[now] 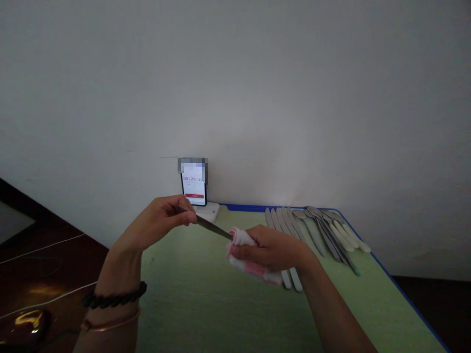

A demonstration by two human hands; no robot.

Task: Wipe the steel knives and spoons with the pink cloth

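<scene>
My left hand (167, 218) pinches one end of a table knife (214, 227) between thumb and fingers. The knife slants down to the right, its flat metal length bare between my hands. Its other end goes into a pink and white cloth (253, 268), which my right hand (274, 247) grips around it, so that end is hidden. Just beyond my right hand lie several table knives (285, 220) side by side, partly covered by the hand and cloth.
Several spoons (300, 214) and other metal cutlery (327, 238) lie at the right, beside pieces with cream handles (342, 235). A phone (194, 184) showing a timer leans on a white stand (209, 212) at the wall. The green table (206, 304) has a blue rim (250, 208).
</scene>
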